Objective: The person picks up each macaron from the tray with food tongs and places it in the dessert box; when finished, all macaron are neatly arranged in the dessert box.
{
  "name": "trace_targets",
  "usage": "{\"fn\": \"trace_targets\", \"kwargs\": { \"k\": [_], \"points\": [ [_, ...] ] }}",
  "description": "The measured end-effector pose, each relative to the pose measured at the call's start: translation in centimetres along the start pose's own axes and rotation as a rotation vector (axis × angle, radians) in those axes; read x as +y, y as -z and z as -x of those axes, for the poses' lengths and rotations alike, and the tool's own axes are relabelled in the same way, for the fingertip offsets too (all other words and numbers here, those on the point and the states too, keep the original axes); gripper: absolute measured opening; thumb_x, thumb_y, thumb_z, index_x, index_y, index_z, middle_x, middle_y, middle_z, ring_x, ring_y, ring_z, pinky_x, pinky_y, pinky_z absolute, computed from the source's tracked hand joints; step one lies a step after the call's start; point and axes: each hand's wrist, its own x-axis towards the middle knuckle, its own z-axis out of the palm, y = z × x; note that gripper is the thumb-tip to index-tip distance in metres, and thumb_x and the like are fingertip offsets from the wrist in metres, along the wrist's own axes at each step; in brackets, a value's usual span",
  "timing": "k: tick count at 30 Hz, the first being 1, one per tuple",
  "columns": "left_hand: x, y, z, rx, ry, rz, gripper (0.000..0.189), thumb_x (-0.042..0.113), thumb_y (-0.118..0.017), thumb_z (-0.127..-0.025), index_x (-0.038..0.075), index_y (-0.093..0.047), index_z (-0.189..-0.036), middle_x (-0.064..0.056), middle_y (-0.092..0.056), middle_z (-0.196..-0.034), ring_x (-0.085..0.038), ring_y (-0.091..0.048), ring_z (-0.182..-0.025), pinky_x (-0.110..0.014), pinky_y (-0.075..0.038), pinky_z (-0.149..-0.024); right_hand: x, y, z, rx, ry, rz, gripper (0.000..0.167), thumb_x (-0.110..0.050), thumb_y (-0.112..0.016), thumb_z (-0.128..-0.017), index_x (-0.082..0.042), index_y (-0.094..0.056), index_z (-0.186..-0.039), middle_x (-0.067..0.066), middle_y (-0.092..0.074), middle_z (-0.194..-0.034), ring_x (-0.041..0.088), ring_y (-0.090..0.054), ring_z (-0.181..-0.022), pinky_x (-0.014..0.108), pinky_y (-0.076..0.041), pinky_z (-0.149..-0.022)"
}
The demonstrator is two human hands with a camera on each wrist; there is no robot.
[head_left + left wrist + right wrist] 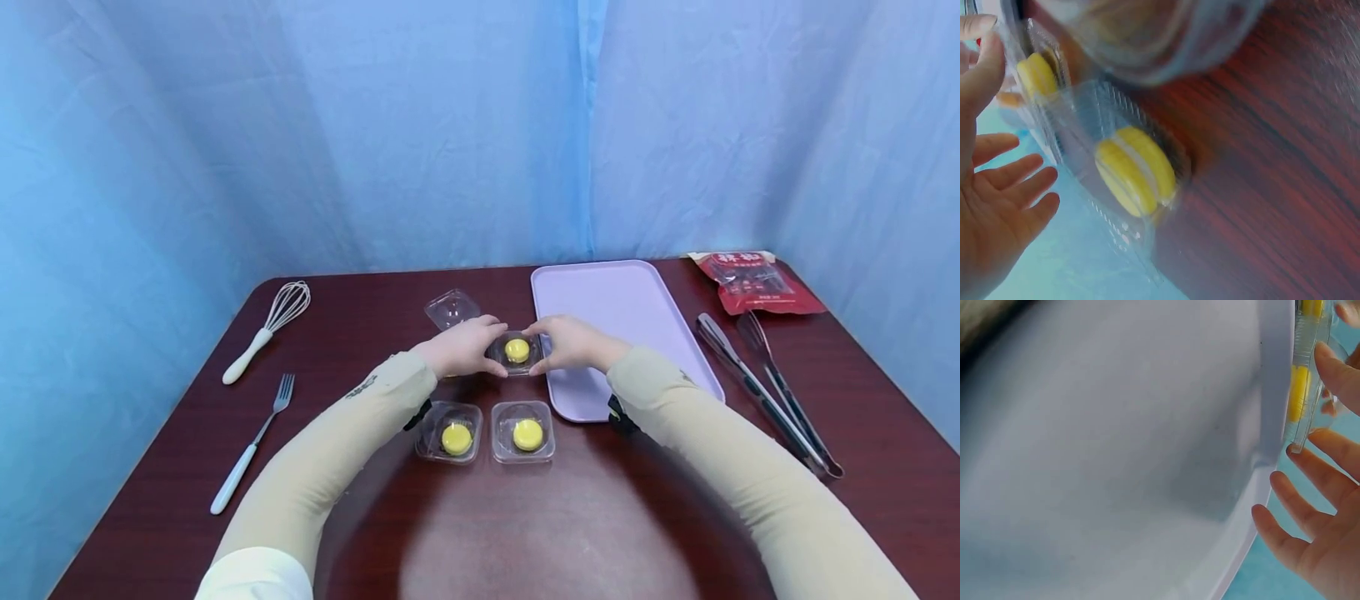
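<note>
Between my two hands sits a clear plastic box with a yellow macaron inside, by the tray's left edge. My left hand grips its left side between thumb and fingers. On its right side, my right hand holds it the same way; the other fingers fan out in the right wrist view. Another clear box with a macaron lies beneath my left hand, mostly hidden from the head view; a raised clear lid shows behind that hand. Nearer me stand two closed-looking clear boxes, left and right, each with one macaron.
A lilac tray lies right of the boxes, partly under my right arm. Farther right are metal tongs and a red food bag. A whisk and a fork lie on the table's left side.
</note>
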Motion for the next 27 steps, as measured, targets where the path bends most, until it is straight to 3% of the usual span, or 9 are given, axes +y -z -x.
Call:
{"fn": "trace_targets", "kwargs": {
  "k": [4,13,27],
  "points": [
    [-0.8,0.7,0.3,0.057,0.035,-0.033,0.072,0.043,-0.062,-0.089,0.004,-0.038,-0.144,-0.017,-0.039,-0.146,-0.028,-0.039,-0.135,-0.040,-0.033,-0.111,-0.1,0.1,0.1,-0.001,-0.015,0.004,0.065,-0.027,-0.080,-0.075,0.004,-0.056,-0.126,0.020,-0.058,-0.127,0.036,-0.052,-0.120,0.047,-0.037,-0.106],
    [-3.8,1.4,1.4,0.158,0.081,-0.029,0.053,0.035,-0.060,-0.093,0.003,-0.051,-0.133,-0.015,-0.051,-0.131,-0.026,-0.052,-0.120,-0.039,-0.044,-0.101,-0.4,0.1,0.3,-0.014,-0.025,0.008,0.065,-0.027,-0.079,-0.076,0.003,-0.055,-0.128,0.020,-0.056,-0.131,0.037,-0.049,-0.124,0.047,-0.035,-0.108],
    [-6.8,1.0,0.7,0.167,0.173,-0.018,0.047,0.032,-0.056,-0.095,0.003,-0.054,-0.132,-0.015,-0.055,-0.128,-0.026,-0.055,-0.117,-0.040,-0.044,-0.102,-0.3,-0.1,0.2,-0.013,-0.032,0.003,0.065,-0.026,-0.079,-0.076,0.002,-0.055,-0.129,0.019,-0.056,-0.131,0.037,-0.048,-0.125,0.047,-0.035,-0.108]
  ]
}}
